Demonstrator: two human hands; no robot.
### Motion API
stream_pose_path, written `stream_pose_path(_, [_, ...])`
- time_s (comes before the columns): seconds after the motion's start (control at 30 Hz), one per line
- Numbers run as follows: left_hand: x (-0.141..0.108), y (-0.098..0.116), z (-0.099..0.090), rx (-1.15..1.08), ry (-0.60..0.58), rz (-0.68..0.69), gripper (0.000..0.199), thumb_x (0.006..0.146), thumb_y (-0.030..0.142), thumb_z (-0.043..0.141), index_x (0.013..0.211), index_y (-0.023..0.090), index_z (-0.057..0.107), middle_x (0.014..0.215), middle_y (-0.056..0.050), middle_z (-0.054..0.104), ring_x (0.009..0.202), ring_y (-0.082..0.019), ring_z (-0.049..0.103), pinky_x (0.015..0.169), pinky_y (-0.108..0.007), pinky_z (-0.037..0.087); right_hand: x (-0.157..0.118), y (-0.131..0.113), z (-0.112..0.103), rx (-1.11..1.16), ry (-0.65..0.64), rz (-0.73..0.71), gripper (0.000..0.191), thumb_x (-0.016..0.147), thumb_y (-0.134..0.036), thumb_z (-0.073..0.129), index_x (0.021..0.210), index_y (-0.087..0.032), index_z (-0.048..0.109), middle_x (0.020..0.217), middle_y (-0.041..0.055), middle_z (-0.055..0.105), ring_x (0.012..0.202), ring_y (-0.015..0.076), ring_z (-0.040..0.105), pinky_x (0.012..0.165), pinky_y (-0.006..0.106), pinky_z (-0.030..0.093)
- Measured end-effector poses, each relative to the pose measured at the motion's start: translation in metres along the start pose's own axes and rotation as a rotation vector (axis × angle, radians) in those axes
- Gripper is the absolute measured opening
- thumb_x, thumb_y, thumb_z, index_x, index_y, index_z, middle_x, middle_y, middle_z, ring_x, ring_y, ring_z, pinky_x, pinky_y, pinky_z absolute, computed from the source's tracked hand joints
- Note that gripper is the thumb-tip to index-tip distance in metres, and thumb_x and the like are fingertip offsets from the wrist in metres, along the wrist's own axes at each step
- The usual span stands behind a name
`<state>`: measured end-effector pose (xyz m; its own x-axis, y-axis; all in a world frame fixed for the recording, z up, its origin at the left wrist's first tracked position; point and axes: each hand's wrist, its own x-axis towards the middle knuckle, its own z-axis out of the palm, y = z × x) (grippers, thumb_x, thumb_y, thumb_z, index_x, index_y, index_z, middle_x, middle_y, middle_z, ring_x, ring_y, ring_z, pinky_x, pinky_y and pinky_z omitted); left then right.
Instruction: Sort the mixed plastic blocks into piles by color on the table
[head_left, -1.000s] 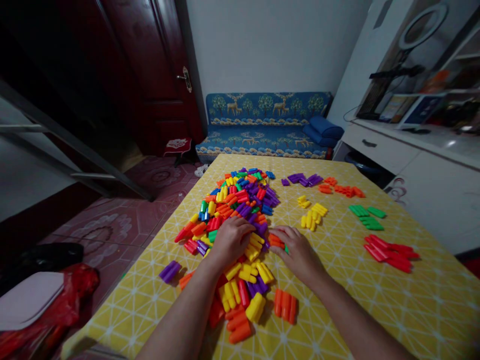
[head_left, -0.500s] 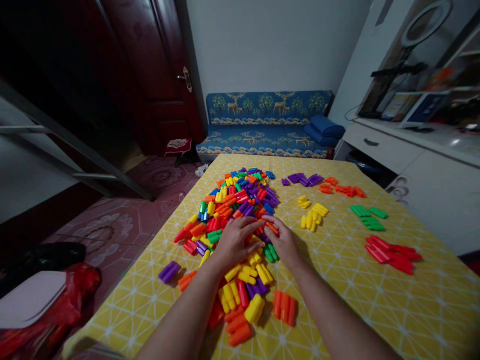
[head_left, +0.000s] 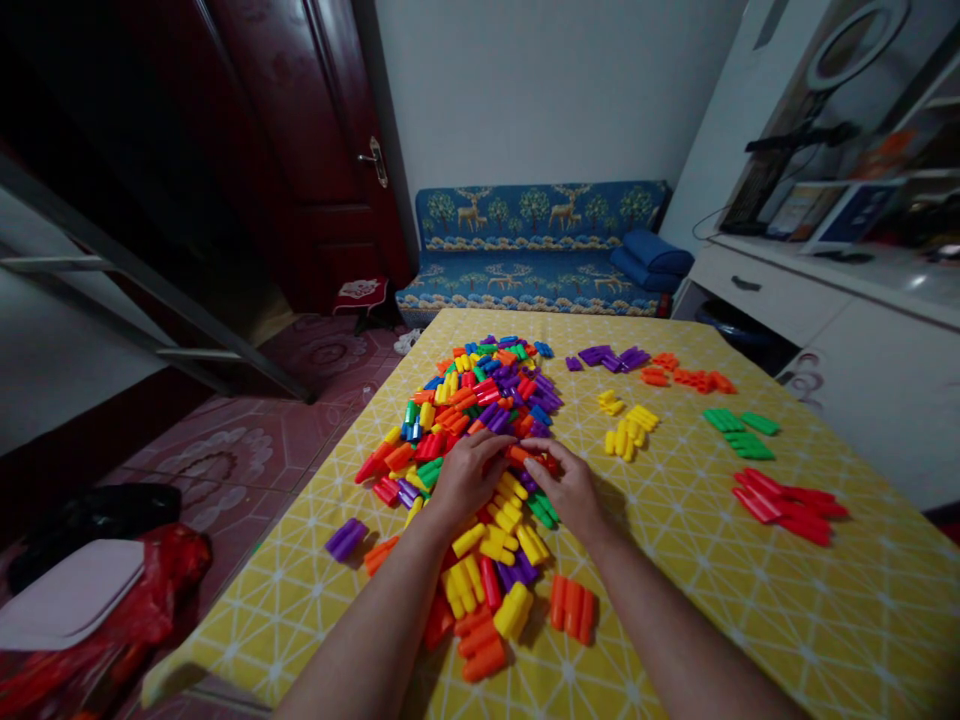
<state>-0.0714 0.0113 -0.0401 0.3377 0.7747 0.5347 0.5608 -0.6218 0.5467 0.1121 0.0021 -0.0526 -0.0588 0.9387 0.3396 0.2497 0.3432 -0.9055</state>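
A heap of colourful plastic toy blocks [head_left: 465, 395], each made of joined rounded tubes, covers the left and middle of the table. Low over its near side, an orange toy block [head_left: 518, 456] sits between my two hands. My left hand [head_left: 466, 478] is bent, its fingertips closed at the block's left end. Thumb and fingers of my right hand [head_left: 568, 484] pinch the same block from the right. Yellow blocks [head_left: 507, 503] lie just below my hands, and green blocks [head_left: 543, 510] are beneath my right hand. The fingers partly hide the held block.
Sorted groups lie to the right: purple blocks [head_left: 611, 358], orange blocks [head_left: 694, 378], yellow blocks [head_left: 630, 432], green blocks [head_left: 739, 432] and red blocks [head_left: 787, 505]. A yellow patterned cloth [head_left: 675, 600] covers the table. Beyond stands a blue sofa [head_left: 536, 265]; a white cabinet [head_left: 847, 370] is at right.
My left fingers have drawn together at the orange block, uncovering more yellow blocks below. The orange block has shifted slightly left between my hands. The sorted groups stay as they were.
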Motion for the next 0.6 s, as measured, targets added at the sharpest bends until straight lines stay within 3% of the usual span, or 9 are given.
stream_pose_path(0.13, [0.0,0.0,0.0,0.001,-0.021,-0.016,0.027,0.09,0.021,0.06,0.116,0.021,0.067,0.101,-0.009,0.07,0.088,-0.019,0.066,0.075,-0.029,0.052,0.002,0.005,-0.002,0.088,0.125,0.059,0.03,0.087,-0.043,0.057,0.102,-0.02,0.07,0.102,0.0072,0.073,0.096,0.0223,0.068,0.084,0.036,0.055])
stream_pose_path(0.33, [0.0,0.002,-0.001,-0.013,-0.031,-0.008,0.024,0.092,0.024,0.058,0.113,0.021,0.069,0.1,-0.008,0.07,0.088,-0.019,0.066,0.076,-0.029,0.051,0.004,0.004,-0.008,0.257,0.257,0.229,0.044,0.081,-0.054,0.061,0.102,-0.016,0.067,0.098,0.0101,0.072,0.078,0.0217,0.068,0.055,0.029,0.055])
stream_pose_path(0.5, [0.001,0.001,-0.001,-0.011,-0.032,0.016,0.022,0.093,0.024,0.056,0.108,0.021,0.071,0.098,-0.008,0.07,0.086,-0.019,0.065,0.074,-0.029,0.049,0.006,0.002,-0.011,0.166,0.342,0.121,0.04,0.081,-0.052,0.062,0.094,-0.015,0.069,0.094,0.0107,0.073,0.087,0.0225,0.068,0.074,0.035,0.057])
stream_pose_path(0.6, [0.001,0.0,-0.001,-0.026,-0.036,0.036,0.022,0.093,0.022,0.055,0.108,0.021,0.071,0.097,-0.007,0.07,0.085,-0.018,0.065,0.072,-0.027,0.049,0.005,0.003,-0.016,0.089,0.374,0.075,0.037,0.084,-0.05,0.061,0.094,-0.016,0.071,0.095,0.0107,0.074,0.088,0.022,0.068,0.076,0.034,0.056])
